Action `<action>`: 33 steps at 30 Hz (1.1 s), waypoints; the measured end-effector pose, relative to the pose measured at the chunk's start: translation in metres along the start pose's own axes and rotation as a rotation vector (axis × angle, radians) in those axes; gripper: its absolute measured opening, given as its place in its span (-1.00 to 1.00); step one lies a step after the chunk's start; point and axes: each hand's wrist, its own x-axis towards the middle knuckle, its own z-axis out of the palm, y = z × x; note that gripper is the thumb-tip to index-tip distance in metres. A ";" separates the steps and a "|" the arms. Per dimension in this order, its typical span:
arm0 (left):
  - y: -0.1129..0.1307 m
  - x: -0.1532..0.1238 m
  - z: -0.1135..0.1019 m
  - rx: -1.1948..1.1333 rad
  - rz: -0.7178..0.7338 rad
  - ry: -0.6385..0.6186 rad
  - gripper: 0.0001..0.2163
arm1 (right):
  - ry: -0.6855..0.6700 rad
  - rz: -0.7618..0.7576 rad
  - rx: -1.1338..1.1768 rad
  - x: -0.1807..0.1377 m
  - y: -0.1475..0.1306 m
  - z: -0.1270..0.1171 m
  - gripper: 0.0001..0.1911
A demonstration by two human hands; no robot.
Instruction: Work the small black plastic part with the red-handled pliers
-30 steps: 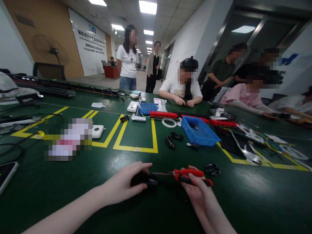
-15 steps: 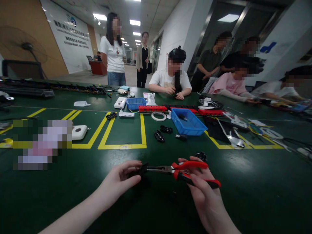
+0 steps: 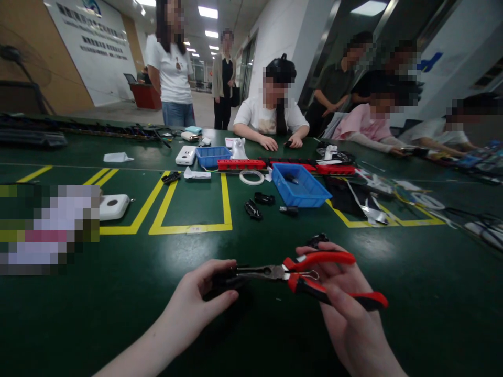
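Long-nose pliers (image 3: 277,272) with red and black handles lie across my right hand (image 3: 349,309), whose thumb and fingers hold them. Their handles are spread, and the jaws point left. My left hand (image 3: 196,293) is curled around a small black part (image 3: 227,277), mostly hidden by the fingers. The jaw tips reach this part; whether they grip it I cannot tell. Just behind the right fingers sits another black piece (image 3: 317,240), partly covered. Farther off are black clip-like parts (image 3: 264,198) and a short black cylinder (image 3: 289,210).
Beyond the hands stand a blue bin (image 3: 302,191) with a black part inside, a smaller blue tray (image 3: 213,156), red strips (image 3: 241,164) and a white ring (image 3: 252,177). At left is a white device (image 3: 113,207). A person in a headset (image 3: 275,115) sits opposite; others are nearby.
The plier handles have spread wider, and the right hand has shifted right with them. The left hand has moved slightly right, still holding the black part. The background has shifted up and left.
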 end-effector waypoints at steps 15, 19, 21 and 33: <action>0.004 -0.005 0.001 0.003 0.027 -0.005 -0.66 | -0.032 0.023 -0.015 -0.002 0.004 0.005 -0.48; 0.005 -0.005 0.002 -0.031 0.026 -0.004 -0.67 | -0.026 0.037 -0.025 -0.001 0.006 0.005 -0.48; 0.006 -0.005 0.002 -0.045 0.018 0.000 -0.66 | -0.024 0.038 -0.017 0.000 0.007 0.005 -0.49; 0.019 -0.005 0.003 -0.097 -0.055 0.033 -0.68 | 0.124 0.173 0.048 -0.001 0.010 0.011 -0.52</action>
